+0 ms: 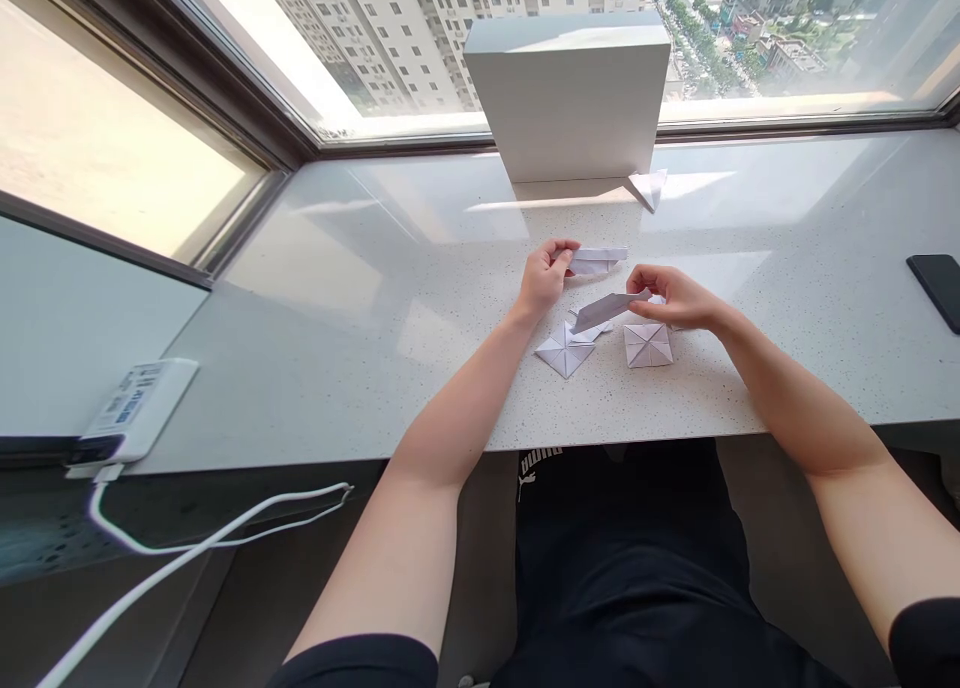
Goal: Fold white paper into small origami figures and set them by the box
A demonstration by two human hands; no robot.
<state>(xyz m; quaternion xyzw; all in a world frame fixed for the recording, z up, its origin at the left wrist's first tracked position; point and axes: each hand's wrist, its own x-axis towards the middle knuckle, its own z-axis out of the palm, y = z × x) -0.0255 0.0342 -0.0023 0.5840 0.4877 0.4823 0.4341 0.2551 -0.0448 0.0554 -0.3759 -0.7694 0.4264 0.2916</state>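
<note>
Head view: pinches a strip [602, 260] of folded white paper in the left hand [545, 278], with a narrow grip between thumb and fingers, above the speckled counter [337, 368]. Holds a flap [601, 312] by its right end in the right hand [670, 296], likewise with a narrow pinch, slanting it down to the left over other paper. Has both hands near each other but apart. Below them on the counter, shows a diamond [565, 354] with creases meeting at its middle, point toward the front edge, overlapped by further slips too covered to count. To the right of that, just below the right hand, shows a square [649, 347] creased in a similar pattern. Beyond the hands, has a white box [570, 113] standing upright before the window [412, 68], with a paper triangle [649, 189] at its lower right corner; cannot tell whether touching. Far to the right, well apart from the paper, shows a dark phone [937, 286]. At the left end, shows a white charger [142, 408] with a label, joined to a white cable [217, 538] trailing below the counter.
</note>
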